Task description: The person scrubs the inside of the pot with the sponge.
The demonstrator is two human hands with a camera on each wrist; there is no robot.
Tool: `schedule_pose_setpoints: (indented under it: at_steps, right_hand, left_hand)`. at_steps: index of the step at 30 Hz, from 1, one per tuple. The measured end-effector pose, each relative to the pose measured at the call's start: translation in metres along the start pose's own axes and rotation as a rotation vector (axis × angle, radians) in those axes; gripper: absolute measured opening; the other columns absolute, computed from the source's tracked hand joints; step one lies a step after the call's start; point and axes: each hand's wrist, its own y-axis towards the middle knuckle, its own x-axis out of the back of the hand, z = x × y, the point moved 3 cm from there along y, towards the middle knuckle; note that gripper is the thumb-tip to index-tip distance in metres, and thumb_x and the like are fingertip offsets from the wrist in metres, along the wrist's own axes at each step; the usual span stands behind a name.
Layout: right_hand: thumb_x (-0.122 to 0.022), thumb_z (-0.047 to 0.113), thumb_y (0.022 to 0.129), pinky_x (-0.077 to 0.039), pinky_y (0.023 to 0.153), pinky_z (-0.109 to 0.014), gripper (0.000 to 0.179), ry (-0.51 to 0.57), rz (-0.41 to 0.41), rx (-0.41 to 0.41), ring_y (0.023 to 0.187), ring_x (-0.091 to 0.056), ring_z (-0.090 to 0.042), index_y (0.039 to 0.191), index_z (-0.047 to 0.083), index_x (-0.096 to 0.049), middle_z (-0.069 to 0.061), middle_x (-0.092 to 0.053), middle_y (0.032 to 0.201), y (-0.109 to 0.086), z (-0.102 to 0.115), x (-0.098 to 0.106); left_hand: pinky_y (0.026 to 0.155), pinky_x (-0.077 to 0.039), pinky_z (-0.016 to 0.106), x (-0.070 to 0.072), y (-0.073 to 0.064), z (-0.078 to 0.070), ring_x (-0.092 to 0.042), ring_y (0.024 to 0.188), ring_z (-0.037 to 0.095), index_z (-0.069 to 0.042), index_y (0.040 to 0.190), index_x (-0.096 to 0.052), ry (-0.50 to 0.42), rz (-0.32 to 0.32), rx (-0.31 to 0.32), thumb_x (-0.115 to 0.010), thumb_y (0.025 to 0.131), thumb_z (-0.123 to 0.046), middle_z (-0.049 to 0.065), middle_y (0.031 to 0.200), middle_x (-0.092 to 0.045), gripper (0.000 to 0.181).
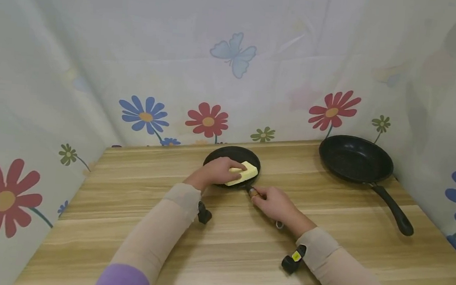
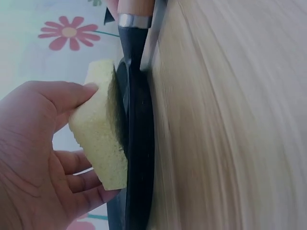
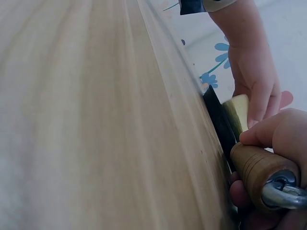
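Observation:
A small black frying pan (image 1: 227, 151) sits on the wooden table near its back edge. My left hand (image 1: 219, 171) grips a yellow sponge (image 1: 250, 172) inside the pan. In the left wrist view the thumb and fingers hold the sponge (image 2: 103, 129) by its sides, its dark underside toward the pan (image 2: 141, 143). My right hand (image 1: 273, 203) holds the pan's handle, whose wooden grip (image 3: 259, 170) ends in a metal ring (image 3: 285, 195) in the right wrist view. Part of the handle is hidden under the fingers.
A larger black frying pan (image 1: 354, 160) stands at the back right of the table (image 1: 218, 250), its black handle (image 1: 395, 209) pointing toward the front right. A white wall covering with printed flowers (image 1: 207, 120) rises behind the table and at both sides.

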Motion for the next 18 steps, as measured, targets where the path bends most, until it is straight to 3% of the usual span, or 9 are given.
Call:
schedule_pose_setpoints:
  at_steps: [3, 10, 18]
  right_hand:
    - [-0.059, 0.025, 0.098, -0.042, 0.052, -0.031, 0.027, -0.003, -0.014, 0.014, 0.049, -0.047, -0.012, 0.119, 0.015, -0.073, 0.002, -0.056, 0.066, 0.001, -0.002, -0.001]
    - [-0.059, 0.026, 0.097, -0.041, 0.054, -0.032, 0.019, -0.005, -0.024, 0.038, 0.053, -0.048, -0.013, 0.108, 0.018, -0.073, 0.004, -0.052, 0.063, 0.003, -0.003, -0.004]
    - [-0.060, 0.025, 0.097, -0.042, 0.060, -0.032, 0.016, -0.028, -0.036, 0.051, 0.059, -0.050, -0.014, 0.104, 0.018, -0.072, 0.003, -0.053, 0.066, 0.004, -0.003, -0.002]
  left_hand:
    - [0.105, -0.044, 0.042, -0.001, 0.008, -0.003, -0.061, 0.122, 0.022, -0.026, 0.141, -0.061, -0.008, -0.023, -0.010, -0.057, 0.101, -0.036, 0.003, 0.137, -0.063, 0.041]
    - [0.109, -0.041, 0.044, -0.002, 0.022, -0.004, -0.055, 0.130, 0.025, -0.021, 0.141, -0.061, -0.057, -0.127, 0.014, -0.056, 0.101, -0.034, 0.005, 0.141, -0.061, 0.043]
    - [0.107, -0.043, 0.039, -0.006, 0.037, -0.014, -0.056, 0.125, 0.021, -0.017, 0.141, -0.061, -0.032, -0.072, 0.050, -0.058, 0.098, -0.039, 0.006, 0.139, -0.062, 0.049]
